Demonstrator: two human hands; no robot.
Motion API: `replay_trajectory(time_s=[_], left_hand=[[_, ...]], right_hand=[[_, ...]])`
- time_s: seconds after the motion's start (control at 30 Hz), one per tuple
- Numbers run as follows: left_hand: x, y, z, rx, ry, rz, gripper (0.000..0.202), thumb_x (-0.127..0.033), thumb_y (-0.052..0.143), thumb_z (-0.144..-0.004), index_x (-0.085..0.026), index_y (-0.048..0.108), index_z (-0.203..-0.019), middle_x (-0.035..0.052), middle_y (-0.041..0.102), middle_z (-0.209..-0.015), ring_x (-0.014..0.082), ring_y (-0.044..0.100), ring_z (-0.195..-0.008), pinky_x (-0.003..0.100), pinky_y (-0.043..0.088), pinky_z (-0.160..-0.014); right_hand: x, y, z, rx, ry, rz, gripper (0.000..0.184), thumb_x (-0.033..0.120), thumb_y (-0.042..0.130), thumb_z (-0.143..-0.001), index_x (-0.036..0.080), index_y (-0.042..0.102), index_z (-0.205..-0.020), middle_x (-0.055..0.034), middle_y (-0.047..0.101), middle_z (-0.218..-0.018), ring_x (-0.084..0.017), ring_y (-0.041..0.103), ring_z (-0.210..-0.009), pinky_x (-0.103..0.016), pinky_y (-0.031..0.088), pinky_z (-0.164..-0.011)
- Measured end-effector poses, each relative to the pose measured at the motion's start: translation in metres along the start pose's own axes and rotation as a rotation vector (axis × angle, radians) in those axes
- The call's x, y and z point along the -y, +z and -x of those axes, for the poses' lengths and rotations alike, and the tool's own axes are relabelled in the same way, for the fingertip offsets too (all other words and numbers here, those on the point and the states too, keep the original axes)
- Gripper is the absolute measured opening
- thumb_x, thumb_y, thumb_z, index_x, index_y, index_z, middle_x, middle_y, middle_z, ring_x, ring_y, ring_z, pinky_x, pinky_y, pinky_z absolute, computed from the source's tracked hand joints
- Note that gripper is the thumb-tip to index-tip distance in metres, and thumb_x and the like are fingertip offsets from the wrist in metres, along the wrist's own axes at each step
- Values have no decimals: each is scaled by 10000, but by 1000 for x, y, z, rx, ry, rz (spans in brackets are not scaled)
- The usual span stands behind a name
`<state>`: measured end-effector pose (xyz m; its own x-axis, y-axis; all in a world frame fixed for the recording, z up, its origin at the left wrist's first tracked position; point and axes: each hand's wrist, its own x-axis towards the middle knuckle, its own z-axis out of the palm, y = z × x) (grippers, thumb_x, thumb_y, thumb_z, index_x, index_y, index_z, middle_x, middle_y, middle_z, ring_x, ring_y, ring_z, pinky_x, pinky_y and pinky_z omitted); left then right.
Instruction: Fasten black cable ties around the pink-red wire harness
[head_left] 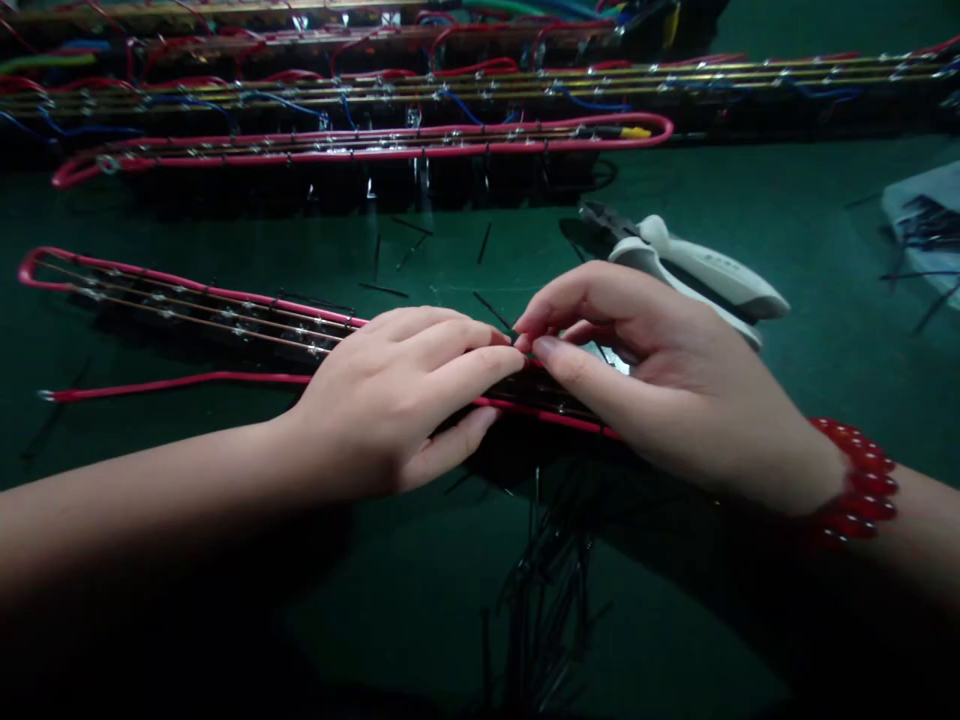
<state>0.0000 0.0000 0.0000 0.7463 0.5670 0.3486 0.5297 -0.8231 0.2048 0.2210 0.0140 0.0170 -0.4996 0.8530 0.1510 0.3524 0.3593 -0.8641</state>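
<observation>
Apparently to steady it, left hand [397, 395] clasps the red-wired strip [240, 322] on the green table [847, 340]; fingertips of right hand [660, 370] bunch over it, grip contents indiscernible; pliers [712, 277] just beyond, presumably for quick reach.

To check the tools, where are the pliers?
In the head view, the white-handled pliers lie right of centre on the table, beyond the right hand.

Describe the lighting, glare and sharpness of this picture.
Head view: dim overall, the left hand and right hand standing out bright; deep shadow along the bottom, swallowing detail around the black cable ties; small glints on the red bead bracelet; marking on the white-handled cutters too soft to read.
</observation>
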Motion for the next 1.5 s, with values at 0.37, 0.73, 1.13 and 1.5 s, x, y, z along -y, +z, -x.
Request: replay_trajectory(time_s=[0.37, 0.73, 1.13, 1.5], left_hand=[[-1, 1, 2, -61, -30, 30, 342, -238, 552, -951, -63, 621, -1236, 150, 706, -1247, 261, 659, -1206, 412, 534, -1066], [4, -15, 0, -59, 79, 428, 134, -136, 552, -937, -156, 685, -936, 47, 773, -958, 128, 721, -942, 274, 553, -915], [6, -15, -1, -32, 102, 487, 150, -144, 542, -934, -157, 684, -981, 56, 770, -1004, 127, 712, -945, 267, 538, -892], [4, -14, -1, -3, 50, 388, 176, -152, 525, -947, -251, 656, -1009, 4, 762, -1021, 141, 717, -943, 301, 566, -836]], right_hand=[[1, 0, 1, -9, 16, -16, 90, 186, 600, -903, 209, 656, -969, -24, 702, -967, -180, 672, -875, -307, 554, -738], [2, -1, 0, 6, 22, 27, 70, 182, 592, -913, 191, 653, -947, -22, 693, -911, -156, 642, -794, -283, 523, -684], [7, -2, 0, 58, 35, 86, 97, 168, 591, -914, 176, 685, -891, -17, 710, -847, -148, 631, -736, -281, 497, -646], [6, -2, 0, 55, 48, 80, 102, 199, 601, -909, 197, 698, -877, -19, 718, -840, -165, 642, -735, -296, 503, -653]])
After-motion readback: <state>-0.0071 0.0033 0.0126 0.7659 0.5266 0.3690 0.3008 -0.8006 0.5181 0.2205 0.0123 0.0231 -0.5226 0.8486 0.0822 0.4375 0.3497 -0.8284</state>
